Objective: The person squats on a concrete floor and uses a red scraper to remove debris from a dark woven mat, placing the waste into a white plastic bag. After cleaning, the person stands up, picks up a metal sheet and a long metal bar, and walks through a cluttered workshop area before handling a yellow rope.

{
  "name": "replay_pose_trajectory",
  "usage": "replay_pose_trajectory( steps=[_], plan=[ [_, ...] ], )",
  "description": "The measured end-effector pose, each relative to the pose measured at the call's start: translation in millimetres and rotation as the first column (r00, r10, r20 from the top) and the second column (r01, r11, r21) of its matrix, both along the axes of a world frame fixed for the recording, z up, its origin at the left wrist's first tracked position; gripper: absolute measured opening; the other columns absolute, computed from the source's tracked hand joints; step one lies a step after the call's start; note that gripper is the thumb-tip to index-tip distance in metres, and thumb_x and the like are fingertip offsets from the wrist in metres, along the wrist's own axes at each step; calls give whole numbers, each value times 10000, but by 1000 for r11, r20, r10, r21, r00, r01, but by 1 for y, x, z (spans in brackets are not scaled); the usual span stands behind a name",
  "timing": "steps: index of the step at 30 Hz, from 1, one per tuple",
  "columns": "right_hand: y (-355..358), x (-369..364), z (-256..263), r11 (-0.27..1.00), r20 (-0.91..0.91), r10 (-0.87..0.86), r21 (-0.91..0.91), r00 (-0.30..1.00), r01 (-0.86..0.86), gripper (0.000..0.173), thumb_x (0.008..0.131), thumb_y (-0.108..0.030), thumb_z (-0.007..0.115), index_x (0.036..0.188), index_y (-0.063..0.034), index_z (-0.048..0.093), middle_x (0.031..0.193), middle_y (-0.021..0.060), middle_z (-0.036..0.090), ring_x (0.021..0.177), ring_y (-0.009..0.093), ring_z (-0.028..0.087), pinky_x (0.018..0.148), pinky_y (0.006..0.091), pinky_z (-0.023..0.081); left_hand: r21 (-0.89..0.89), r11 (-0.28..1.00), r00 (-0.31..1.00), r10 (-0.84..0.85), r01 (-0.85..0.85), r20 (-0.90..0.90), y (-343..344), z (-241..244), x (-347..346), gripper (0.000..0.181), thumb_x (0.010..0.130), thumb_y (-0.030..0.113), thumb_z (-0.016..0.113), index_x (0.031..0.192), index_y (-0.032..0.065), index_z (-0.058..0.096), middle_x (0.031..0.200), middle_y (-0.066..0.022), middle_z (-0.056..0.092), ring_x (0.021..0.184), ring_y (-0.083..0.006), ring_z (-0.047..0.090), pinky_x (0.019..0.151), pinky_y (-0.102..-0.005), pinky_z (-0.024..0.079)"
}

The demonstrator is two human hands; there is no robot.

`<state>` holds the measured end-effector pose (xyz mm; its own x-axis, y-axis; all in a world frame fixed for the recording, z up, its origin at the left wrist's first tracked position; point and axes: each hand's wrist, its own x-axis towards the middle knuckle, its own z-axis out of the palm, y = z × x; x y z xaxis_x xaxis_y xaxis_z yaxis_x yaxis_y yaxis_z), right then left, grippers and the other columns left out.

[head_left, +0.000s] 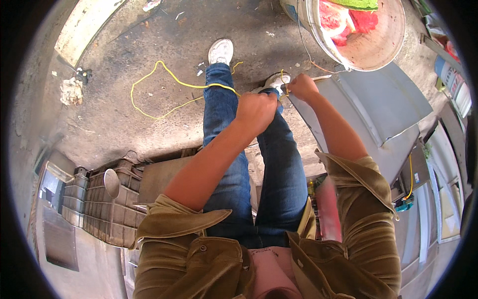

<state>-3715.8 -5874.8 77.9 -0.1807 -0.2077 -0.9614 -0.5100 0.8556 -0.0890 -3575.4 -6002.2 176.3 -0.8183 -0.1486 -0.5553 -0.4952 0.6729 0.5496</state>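
Observation:
A yellow cord [179, 80] runs from my left hand [257, 112] across my left shin and lies in a loose loop on the concrete floor. My left hand is closed round it in front of my knees. Farther right, my right hand [303, 88] pinches another part of the cord between its fingers, at the corner of a grey sheet-metal panel [332, 108]. Short yellow ends show near my white shoes [221, 51]. The stretch of cord between the hands is partly hidden by my left hand.
A white bucket [388, 45] holding red watermelon pieces and green rind [356, 3] stands at the upper right. A crumpled rag [71, 91] lies on the floor at left. Wire-caged containers [108, 205] stand lower left. A curved pale panel [87, 26] is at the upper left.

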Motion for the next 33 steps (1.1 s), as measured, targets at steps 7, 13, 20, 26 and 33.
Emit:
replay_pose_trajectory(
  steps=[7, 13, 20, 26, 33],
  plan=[
    [-42, -16, 13, 980, -8, 197, 17, 980, -197, 366, 819, -362, 481, 894, -41, 638, 937, 182, 614, 926, 332, 577, 793, 414, 460, 51, 998, 998, -28, 31, -50, -14, -12, -1, 208, 729, 305, 604, 679, 105, 582, 586, -69, 590, 555, -227, 603, 477, -362, 453],
    [-30, -13, -30, 983, 128, 181, 6, 975, -184, 455, 758, -413, 541, 962, -14, 613, 1026, 203, 584, 985, 346, 552, 843, 415, 435, 93, 996, 998, -19, 14, 52, -20, -9, -16, 235, 729, 336, 609, 674, 107, 597, 602, -87, 601, 595, -240, 608, 501, -364, 457],
    [-42, -9, -27, 981, 224, 167, 62, 960, -185, 486, 716, -385, 591, 964, 33, 606, 1014, 236, 578, 969, 354, 558, 819, 418, 449, 142, 985, 978, 74, -103, 195, -24, -13, -9, 245, 723, 343, 614, 671, 103, 609, 601, -104, 596, 601, -271, 604, 518, -381, 459],
    [-26, -7, -47, 987, 291, 155, -1, 944, -162, 473, 692, -389, 610, 917, 27, 622, 976, 249, 583, 951, 357, 564, 798, 423, 454, 135, 990, 988, -70, 51, 139, -13, -2, -20, 246, 722, 326, 623, 698, 83, 597, 596, -92, 598, 578, -247, 610, 493, -364, 458],
    [-20, -3, -52, 991, 267, 118, 26, 956, -130, 407, 660, -346, 623, 857, 11, 634, 908, 224, 609, 885, 344, 592, 757, 414, 470, 39, 989, 990, -142, 142, -3, 11, -20, -29, 145, 736, 181, 558, 792, 60, 616, 635, -100, 610, 590, -254, 616, 498, -367, 467]
  ],
)
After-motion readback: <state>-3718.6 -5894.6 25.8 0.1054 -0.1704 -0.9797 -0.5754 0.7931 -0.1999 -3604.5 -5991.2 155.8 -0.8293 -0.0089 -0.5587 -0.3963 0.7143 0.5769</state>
